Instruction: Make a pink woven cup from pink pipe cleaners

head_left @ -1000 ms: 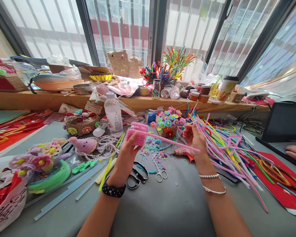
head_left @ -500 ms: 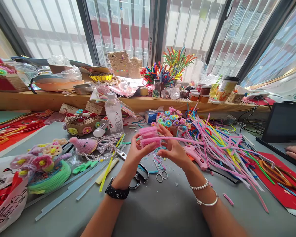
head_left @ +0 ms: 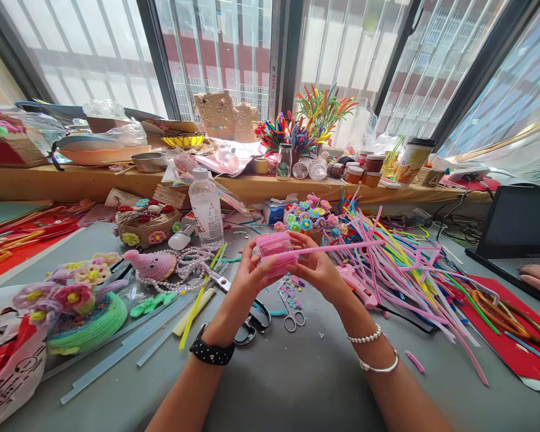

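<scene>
Pink piece between hands; flowers fill basket behind.

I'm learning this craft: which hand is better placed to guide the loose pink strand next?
Probably the right hand: the loose pink pipe cleaner extends rightward past it, while the left hand holds the left side of the pink wrapped piece.

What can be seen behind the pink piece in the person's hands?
Beyond the pink piece are a blue box and, partly covered by the right hand, a basket of colourful flowers. Whatever lies directly behind the piece is covered and cannot be seen.
</scene>
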Tool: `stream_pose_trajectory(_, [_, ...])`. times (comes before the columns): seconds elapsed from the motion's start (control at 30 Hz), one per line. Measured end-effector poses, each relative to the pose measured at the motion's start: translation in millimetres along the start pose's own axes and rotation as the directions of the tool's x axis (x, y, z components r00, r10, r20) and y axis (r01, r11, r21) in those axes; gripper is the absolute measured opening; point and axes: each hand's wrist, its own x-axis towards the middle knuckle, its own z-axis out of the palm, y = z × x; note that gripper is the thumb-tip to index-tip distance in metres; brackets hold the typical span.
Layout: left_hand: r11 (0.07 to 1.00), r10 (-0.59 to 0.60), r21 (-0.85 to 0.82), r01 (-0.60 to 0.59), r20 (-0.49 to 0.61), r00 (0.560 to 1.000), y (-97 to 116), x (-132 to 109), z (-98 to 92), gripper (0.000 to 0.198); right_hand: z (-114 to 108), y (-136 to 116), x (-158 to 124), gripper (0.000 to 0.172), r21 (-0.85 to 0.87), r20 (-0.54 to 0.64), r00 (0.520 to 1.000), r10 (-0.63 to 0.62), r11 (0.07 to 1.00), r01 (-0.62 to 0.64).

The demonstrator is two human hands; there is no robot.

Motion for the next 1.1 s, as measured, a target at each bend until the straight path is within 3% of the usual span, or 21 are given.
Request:
stream_pose_trajectory(0.1, [0.956, 0.249, 0.189, -0.223, -0.124, 0.961, 0, -1, 0.0, 0.065, -1, 2, 1, 0.062, -0.009, -0.019, 0.999, 0.03, 1.0, -0.03])
stream_pose_trajectory(0.2, [0.791, 0.534, 0.46, -0.404, -0.196, 0.822, 0, -4, -0.3, 0.068, -2, 5, 2, 0.059, 0.017, -0.049, 0.997, 0.052, 0.999, -0.052])
stream_pose_trajectory(0.3, [0.602, 0.702, 0.644, -0.472, -0.145, 0.697, -1, -6, 0.1, 0.064, -2, 5, 3, 0.051, 0.088, -0.097, 0.994, 0.046, 0.995, -0.037])
stream_pose_trajectory(0.37, [0.53, 0.744, 0.683, -0.503, -0.09, 0.662, -3, -7, 0.9, 0.061, -2, 4, 3, 0.042, 0.141, -0.121, 0.992, 0.047, 0.99, -0.029])
stream_pose_trajectory(0.43, [0.533, 0.732, 0.676, -0.509, -0.068, 0.677, -6, -7, 2.1, 0.06, -2, 4, 4, 0.034, 0.202, -0.144, 0.988, 0.061, 0.979, -0.031])
stream_pose_trajectory(0.47, [0.564, 0.705, 0.656, -0.501, -0.068, 0.705, -7, -7, 2.7, 0.06, -2, 4, 4, 0.031, 0.233, -0.161, 0.984, 0.069, 0.972, -0.03])
stream_pose_trajectory(0.6, [0.795, 0.475, 0.468, -0.387, -0.082, 0.876, -10, -5, 6.0, 0.065, -4, 4, 5, 0.022, 0.322, -0.261, 0.961, 0.09, 0.947, -0.001])
stream_pose_trajectory(0.7, [0.919, 0.303, 0.287, -0.27, -0.078, 0.95, -9, -4, 8.0, 0.064, -5, 5, 5, 0.02, 0.342, -0.319, 0.943, 0.097, 0.939, 0.019])
stream_pose_trajectory(0.87, [0.995, 0.054, 0.088, -0.055, 0.01, 0.998, -7, -2, 5.6, 0.06, -6, 3, 5, 0.024, 0.32, -0.349, 0.933, 0.092, 0.947, 0.027])
stream_pose_trajectory(1.1, [0.979, -0.152, -0.119, 0.163, 0.095, 0.984, -6, 0, 5.0, 0.05, -6, 3, 6, 0.025, 0.281, -0.36, 0.929, 0.084, 0.96, 0.022])
